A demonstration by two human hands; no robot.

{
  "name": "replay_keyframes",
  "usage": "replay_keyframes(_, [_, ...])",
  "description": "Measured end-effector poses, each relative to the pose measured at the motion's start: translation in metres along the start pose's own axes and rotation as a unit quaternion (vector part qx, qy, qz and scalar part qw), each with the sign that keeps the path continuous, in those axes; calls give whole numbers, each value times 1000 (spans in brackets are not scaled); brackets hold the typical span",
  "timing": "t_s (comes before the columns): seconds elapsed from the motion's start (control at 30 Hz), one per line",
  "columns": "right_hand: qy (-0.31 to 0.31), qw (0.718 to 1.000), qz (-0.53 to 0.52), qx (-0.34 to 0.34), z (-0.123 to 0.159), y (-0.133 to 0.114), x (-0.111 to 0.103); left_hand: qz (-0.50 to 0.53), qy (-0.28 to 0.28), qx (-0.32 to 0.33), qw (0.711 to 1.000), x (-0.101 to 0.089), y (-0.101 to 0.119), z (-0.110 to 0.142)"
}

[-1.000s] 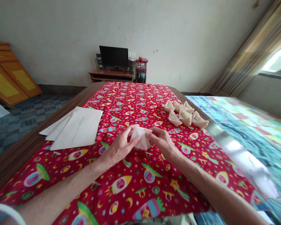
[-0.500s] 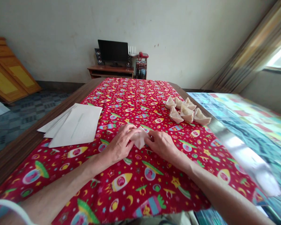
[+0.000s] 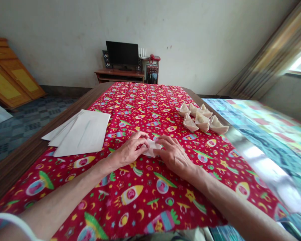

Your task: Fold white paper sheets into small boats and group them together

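A small piece of folded white paper (image 3: 152, 147) is between my hands, just above or on the red patterned cloth (image 3: 130, 214). My left hand (image 3: 134, 147) pinches its left side with thumb and fingers. On the other side, my right hand (image 3: 174, 154) grips the right edge, fingers bent over it. Parts of the paper are hidden behind my fingertips. To the right stand several folded paper boats (image 3: 202, 121) in two rows, pale and pointed at the ends.
Flat white paper sheets (image 3: 84, 134) lie fanned at the left of the table. The brown table edge (image 3: 72, 113) shows beside the cloth. Farther back are a monitor (image 3: 122, 53) on a desk and a red telephone (image 3: 155, 58). A bed (image 3: 273, 134) stands at the right.
The paper between my hands has changed from an upright diamond shape to a flatter, wider one. My right hand's fingers have shifted up over its edge. The boats and sheets stay put.
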State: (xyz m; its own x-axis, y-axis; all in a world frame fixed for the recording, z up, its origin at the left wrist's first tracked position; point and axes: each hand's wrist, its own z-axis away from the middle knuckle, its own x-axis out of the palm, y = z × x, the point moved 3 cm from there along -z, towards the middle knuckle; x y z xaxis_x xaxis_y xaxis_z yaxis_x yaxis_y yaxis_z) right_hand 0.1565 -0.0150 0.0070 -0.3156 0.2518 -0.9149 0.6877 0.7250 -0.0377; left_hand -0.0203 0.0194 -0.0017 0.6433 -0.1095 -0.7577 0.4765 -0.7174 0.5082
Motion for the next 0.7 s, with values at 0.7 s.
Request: replay_keyframes(0.7, [-104,981,-153,-54,8,15,-4,-73,5,26,997,5,7,6])
